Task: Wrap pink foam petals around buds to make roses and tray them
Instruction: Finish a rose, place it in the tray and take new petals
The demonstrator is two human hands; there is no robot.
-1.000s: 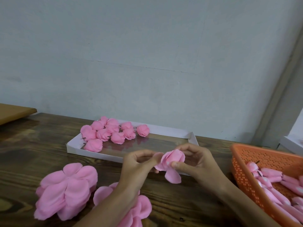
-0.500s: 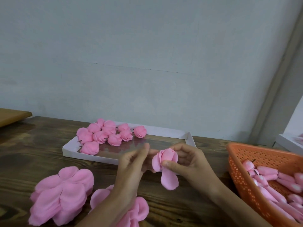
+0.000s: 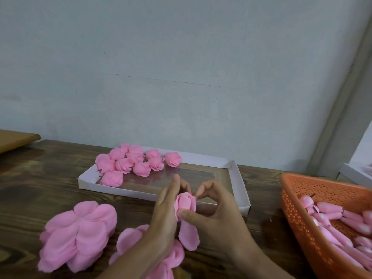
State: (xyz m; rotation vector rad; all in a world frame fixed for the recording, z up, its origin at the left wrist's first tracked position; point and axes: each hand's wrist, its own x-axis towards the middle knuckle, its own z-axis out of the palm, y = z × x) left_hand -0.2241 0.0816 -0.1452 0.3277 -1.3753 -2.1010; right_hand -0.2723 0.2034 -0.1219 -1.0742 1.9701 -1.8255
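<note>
Dark wood table vs. grey wall. R hand pinches the rose: thumb across its front, fingers curled behind. L hand has straight fingers laid flat against the rose's left side, pressing, not wrapped round it. One petal hangs loose below the R thumb. Rose is held up between both hands, in front of the near rim of the white tray. Done roses sit bunched in the tray's far-left corner; rest of its floor is bare and glossy. Petal stack lies left of the hands, 2nd stack partly under the L forearm. Orange basket at right holds buds. Tan board far left; white box at right edge, mostly cut off.
</note>
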